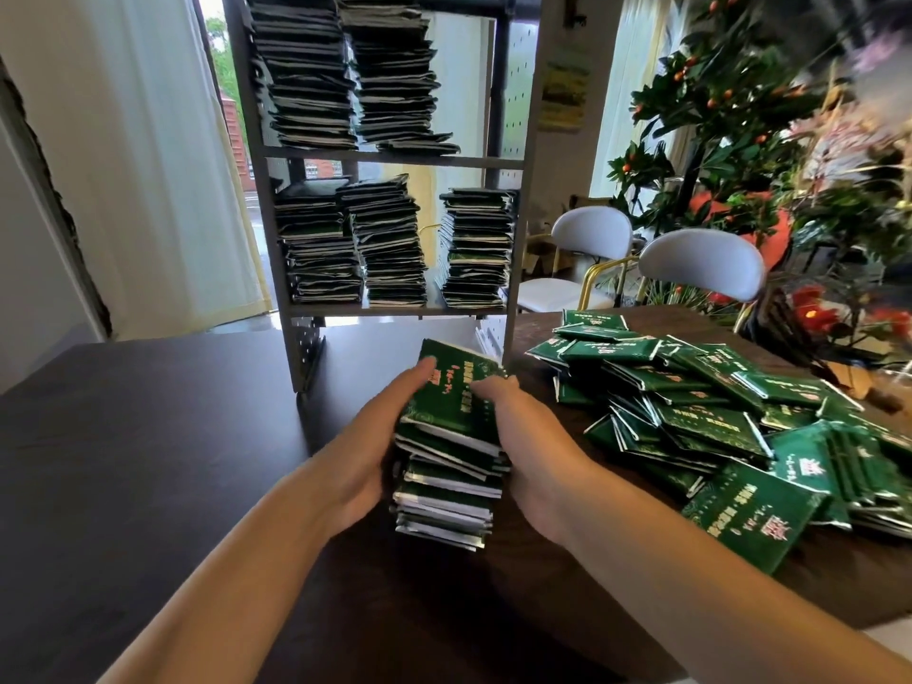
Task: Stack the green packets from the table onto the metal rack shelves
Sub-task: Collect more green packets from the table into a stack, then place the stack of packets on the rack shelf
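I have a tall stack of green packets point(446, 451) pressed between my two hands, just above the dark bench point(148, 436) and right in front of the metal rack point(395, 162). My left hand point(367, 456) cups the stack's left side with the thumb laid over the top packet; my right hand point(530, 451) closes on the right side, fingers hooked over the top edge. So both sides of my grip are clamped on the stack — neither is free.

The packets look like flat foil sachets: light one by one, but a stack this tall will have some weight, I'd judge. The glossy faces probably slide on each other, and the layers are already stepped and uneven, the top tilted away from me. Squeezing only the sides could let the middle bulge out, so the sound hold, I think, is what I have — palms flat on opposite sides, thumbs pinning the top — perhaps with fingers slipped under the bottom packet.

Both forearms reach forward from the lower edge of view, wrists nearly level, angled in toward the stack.

The loose pile of packets point(715, 417) lies on the bench to my right. The rack's two visible shelves already carry several leaning columns.
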The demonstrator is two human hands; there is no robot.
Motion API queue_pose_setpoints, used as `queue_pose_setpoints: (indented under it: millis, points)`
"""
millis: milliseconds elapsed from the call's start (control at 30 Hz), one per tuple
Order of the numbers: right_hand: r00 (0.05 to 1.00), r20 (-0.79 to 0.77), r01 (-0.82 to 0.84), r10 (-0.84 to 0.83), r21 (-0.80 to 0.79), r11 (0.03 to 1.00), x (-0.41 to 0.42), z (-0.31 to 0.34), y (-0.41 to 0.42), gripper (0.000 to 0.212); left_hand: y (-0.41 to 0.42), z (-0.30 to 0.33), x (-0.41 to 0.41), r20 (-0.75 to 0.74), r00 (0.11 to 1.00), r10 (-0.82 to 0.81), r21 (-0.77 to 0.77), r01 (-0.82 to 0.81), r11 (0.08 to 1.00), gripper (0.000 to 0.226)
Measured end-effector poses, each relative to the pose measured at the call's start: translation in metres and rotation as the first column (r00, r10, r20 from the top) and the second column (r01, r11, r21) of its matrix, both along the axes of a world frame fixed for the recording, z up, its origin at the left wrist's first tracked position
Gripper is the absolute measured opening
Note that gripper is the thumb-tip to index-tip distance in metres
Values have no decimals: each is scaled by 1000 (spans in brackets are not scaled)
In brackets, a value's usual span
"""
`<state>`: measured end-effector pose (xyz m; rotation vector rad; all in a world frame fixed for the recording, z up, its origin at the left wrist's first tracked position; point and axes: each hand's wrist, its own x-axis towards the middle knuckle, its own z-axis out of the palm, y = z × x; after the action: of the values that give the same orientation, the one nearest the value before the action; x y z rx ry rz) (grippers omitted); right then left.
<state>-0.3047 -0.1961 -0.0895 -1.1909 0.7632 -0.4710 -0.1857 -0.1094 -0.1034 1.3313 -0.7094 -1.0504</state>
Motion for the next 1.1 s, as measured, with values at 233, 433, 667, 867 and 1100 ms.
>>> queue_pose_setpoints:
  millis: [233,433,667,867,1100]
  points:
    - [999,48,1,-7,131,991,-13,-8,-12,34,1,5,4,-12,1000,9,152,-7,988,38]
    - [990,123,31,-62,239,971,-10,-22,-1,53,-1,8,1,-66,997,-36,194,48,980,40]
    - [979,203,-19,-35,257,966,-12,-21,-1,55,1,10,-8,-136,991,-8,168,31,985,47]
    - [984,179,-27,-12,212,977,-11,-28,1,57,9,11,-10,-169,982,87,181,-56,982,64]
    - [967,250,-121,57,250,961,-25,-21,-2,42,14,12,-33,-312,946,87,107,-56,993,51]
